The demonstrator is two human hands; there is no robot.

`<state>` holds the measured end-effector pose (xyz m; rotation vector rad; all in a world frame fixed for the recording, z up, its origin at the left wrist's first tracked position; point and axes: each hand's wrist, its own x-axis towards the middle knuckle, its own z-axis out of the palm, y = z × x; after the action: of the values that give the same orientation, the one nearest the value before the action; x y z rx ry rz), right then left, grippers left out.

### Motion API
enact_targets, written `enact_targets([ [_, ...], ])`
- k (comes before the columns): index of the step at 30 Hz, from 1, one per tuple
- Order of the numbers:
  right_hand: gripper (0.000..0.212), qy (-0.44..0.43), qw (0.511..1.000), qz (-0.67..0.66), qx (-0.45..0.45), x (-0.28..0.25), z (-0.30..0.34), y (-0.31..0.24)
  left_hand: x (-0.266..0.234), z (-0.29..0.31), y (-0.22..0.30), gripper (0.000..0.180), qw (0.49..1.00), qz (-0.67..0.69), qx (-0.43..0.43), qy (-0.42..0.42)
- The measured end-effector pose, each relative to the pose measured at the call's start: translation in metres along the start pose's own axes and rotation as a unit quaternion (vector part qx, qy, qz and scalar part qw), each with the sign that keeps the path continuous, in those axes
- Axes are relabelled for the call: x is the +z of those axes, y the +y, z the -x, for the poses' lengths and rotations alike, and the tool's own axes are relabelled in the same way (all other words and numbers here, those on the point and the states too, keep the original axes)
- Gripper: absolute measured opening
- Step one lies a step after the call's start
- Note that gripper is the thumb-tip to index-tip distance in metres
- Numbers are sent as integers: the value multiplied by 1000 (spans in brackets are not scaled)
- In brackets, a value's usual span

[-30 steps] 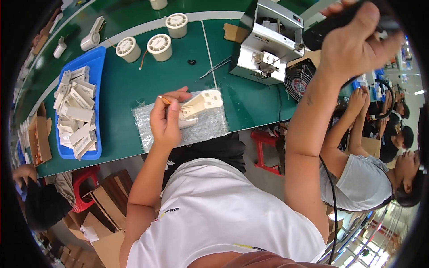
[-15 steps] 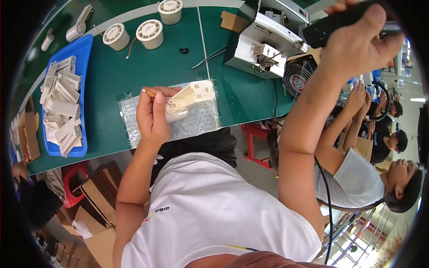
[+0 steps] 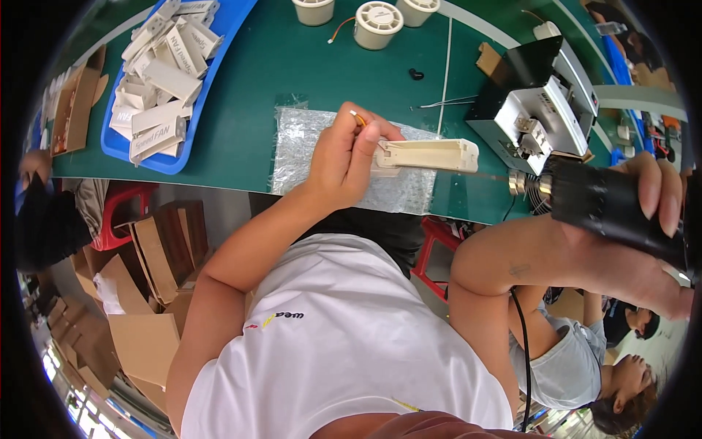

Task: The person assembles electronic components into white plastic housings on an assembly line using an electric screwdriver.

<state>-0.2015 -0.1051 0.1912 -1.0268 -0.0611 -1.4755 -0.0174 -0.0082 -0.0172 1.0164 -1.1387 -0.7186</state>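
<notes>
My left hand (image 3: 342, 157) is closed round one end of a long cream plastic housing (image 3: 431, 156), its hollow side showing. Between thumb and fingers sticks up a thin wire with a small white connector (image 3: 357, 117). Beneath lies a sheet of bubble wrap (image 3: 296, 150) on the green mat. My right hand (image 3: 651, 197) grips a black electric screwdriver (image 3: 599, 205), held sideways. Its slim bit points left, close to the housing's free end; whether they touch I cannot tell.
A blue tray (image 3: 191, 146) of similar white housings stands at left. Round white fan units (image 3: 379, 25) sit at the back, near tweezers (image 3: 446, 103). A screw feeder machine (image 3: 545, 110) stands at right. A black cable (image 3: 521, 351) hangs beside my right arm; a co-worker (image 3: 563, 358) sits beyond.
My right hand has brought the screwdriver down from the upper right, its bit now toward the housing. My left hand has turned the housing nearly level. The whole view has swung left.
</notes>
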Motion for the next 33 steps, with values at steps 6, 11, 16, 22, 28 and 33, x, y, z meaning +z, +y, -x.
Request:
enact_targets([
  [6,68,33,995,91,-5,7,11,22,-3,-1,4,18,1000,-16,-2,-11],
  [11,69,62,983,171,-18,2,21,32,-2,0,3,18,1000,-11,3,1],
  [16,71,-36,999,21,-11,-16,23,34,-1,0,4,18,1000,-27,13,-1],
  [22,68,-46,999,16,-14,-11,29,37,-4,-1,3,17,999,-38,28,-4],
  [28,77,-29,996,83,-27,1,31,32,4,-1,-7,15,1000,-11,25,16],
  [33,60,-91,973,-202,-68,11,15,-20,4,-1,4,16,999,-28,3,-27],
])
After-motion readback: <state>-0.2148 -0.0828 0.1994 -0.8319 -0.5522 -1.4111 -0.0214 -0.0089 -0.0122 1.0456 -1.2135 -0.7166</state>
